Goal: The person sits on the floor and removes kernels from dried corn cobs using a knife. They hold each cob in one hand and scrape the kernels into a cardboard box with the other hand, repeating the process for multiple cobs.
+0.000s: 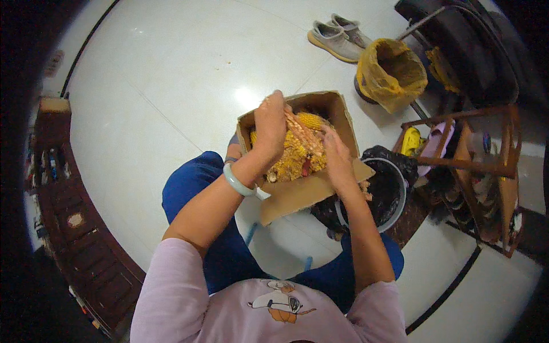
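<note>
My left hand point(270, 126), a pale bangle on its wrist, grips the upper end of a corn cob point(305, 133). Most of this cob looks stripped to its pinkish-brown core, with some pale patches. At its lower end is my right hand point(338, 155), blurred, with the fingers close to the cob; whether they touch it is unclear. Both hands are over an open cardboard box point(296, 198), its near flap folded out towards me. Inside lie loose yellow kernels point(285, 165) and a full yellow ear of corn point(311, 121). A small dark red object point(306, 166) rests among the kernels.
Right of the box stands a bin with a black bag point(388, 197); cob pieces point(366, 190) show near its rim. Farther right are a yellow-bagged bin point(392, 77), grey shoes point(339, 36) and a wooden shoe rack point(465, 162). Dark wooden furniture point(81, 218) lines the left.
</note>
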`<control>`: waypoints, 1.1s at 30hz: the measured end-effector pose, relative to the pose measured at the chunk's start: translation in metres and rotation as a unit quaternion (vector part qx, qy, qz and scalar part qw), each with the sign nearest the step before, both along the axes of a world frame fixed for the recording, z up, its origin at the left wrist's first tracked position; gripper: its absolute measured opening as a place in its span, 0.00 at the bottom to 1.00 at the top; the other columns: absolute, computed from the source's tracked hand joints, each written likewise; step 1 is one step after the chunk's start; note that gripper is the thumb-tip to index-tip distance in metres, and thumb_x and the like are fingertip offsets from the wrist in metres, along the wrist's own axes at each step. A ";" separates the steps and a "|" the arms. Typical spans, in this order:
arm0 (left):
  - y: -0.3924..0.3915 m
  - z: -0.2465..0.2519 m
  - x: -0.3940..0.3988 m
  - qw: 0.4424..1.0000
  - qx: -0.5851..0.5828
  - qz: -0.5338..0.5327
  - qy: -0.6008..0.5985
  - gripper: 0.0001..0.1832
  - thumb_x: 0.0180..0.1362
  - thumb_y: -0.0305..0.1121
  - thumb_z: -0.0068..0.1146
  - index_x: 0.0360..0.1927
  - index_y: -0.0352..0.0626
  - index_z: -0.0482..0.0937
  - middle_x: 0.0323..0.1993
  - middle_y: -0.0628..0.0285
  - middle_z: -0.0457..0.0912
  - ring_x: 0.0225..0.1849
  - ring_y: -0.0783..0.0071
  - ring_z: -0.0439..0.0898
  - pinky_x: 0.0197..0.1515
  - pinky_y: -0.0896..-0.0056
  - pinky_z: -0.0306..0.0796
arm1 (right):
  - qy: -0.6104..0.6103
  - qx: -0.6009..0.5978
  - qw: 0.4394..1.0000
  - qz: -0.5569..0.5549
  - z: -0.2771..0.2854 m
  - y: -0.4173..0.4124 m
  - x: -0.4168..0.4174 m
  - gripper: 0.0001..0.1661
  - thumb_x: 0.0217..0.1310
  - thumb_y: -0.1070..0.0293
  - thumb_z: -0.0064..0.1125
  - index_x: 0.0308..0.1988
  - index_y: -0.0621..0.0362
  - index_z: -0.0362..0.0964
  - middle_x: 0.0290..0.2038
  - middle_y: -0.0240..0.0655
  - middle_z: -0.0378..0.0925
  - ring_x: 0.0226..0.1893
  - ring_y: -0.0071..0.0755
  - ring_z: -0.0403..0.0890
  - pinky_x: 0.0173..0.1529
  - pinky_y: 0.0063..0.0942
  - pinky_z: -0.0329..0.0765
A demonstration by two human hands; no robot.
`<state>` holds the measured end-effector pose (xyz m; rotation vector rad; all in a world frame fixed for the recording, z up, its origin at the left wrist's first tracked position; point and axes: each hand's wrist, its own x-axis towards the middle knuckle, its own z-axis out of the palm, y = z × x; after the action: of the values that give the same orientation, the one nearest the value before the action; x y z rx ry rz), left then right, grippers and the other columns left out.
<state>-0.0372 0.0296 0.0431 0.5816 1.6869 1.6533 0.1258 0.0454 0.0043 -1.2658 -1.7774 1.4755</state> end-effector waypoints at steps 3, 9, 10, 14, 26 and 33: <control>-0.001 -0.028 -0.002 0.980 0.030 -0.030 0.193 0.20 0.63 0.42 0.41 0.22 0.37 0.68 0.19 0.60 0.67 0.23 0.74 0.64 0.30 0.68 0.63 | 0.211 -0.302 0.929 0.012 0.042 -0.009 -0.006 0.25 0.69 0.61 0.41 0.59 0.64 0.59 0.42 0.41 0.74 0.40 0.26 0.77 0.42 0.24 0.75; -0.009 -0.013 0.016 0.991 -0.032 -0.123 0.047 0.19 0.62 0.44 0.45 0.27 0.36 0.70 0.23 0.59 0.70 0.26 0.70 0.69 0.31 0.67 0.66 | 0.045 -0.185 0.979 0.075 0.040 -0.012 0.016 0.22 0.61 0.68 0.53 0.52 0.66 0.64 0.33 0.31 0.73 0.33 0.26 0.74 0.38 0.23 0.72; -0.008 -0.008 0.019 0.990 -0.044 -0.136 -0.006 0.19 0.61 0.44 0.47 0.26 0.36 0.71 0.21 0.61 0.70 0.25 0.72 0.68 0.31 0.67 0.65 | 0.012 -0.084 0.992 0.089 0.036 -0.011 0.020 0.21 0.60 0.67 0.54 0.51 0.66 0.65 0.32 0.30 0.72 0.32 0.27 0.74 0.38 0.24 0.72; -0.019 -0.023 0.031 0.970 -0.065 -0.231 0.031 0.18 0.54 0.45 0.60 0.31 0.38 0.72 0.26 0.61 0.74 0.28 0.75 0.73 0.32 0.71 0.69 | -0.121 0.018 0.988 0.095 0.041 -0.016 0.027 0.20 0.55 0.67 0.58 0.47 0.63 0.68 0.33 0.45 0.78 0.35 0.45 0.79 0.42 0.36 0.74; -0.019 -0.034 0.014 0.885 -0.115 -0.426 -0.147 0.12 0.61 0.39 0.53 0.42 0.42 0.72 0.33 0.63 0.78 0.31 0.77 0.76 0.35 0.73 0.71 | -0.173 0.052 0.981 0.064 0.041 -0.010 0.110 0.20 0.52 0.72 0.59 0.47 0.63 0.71 0.28 0.36 0.75 0.31 0.27 0.75 0.38 0.25 0.71; -0.019 -0.024 0.014 0.917 -0.089 -0.389 0.021 0.11 0.61 0.36 0.51 0.37 0.37 0.71 0.30 0.61 0.75 0.33 0.75 0.74 0.36 0.72 0.69 | -0.357 -0.058 0.930 0.064 0.074 0.002 0.186 0.14 0.47 0.68 0.64 0.34 0.62 0.70 0.26 0.43 0.75 0.29 0.43 0.76 0.35 0.32 0.72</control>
<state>-0.0233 0.0101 0.0195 1.0349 1.3426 0.9069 0.3117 0.0478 0.0778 -1.9599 -2.2739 1.2819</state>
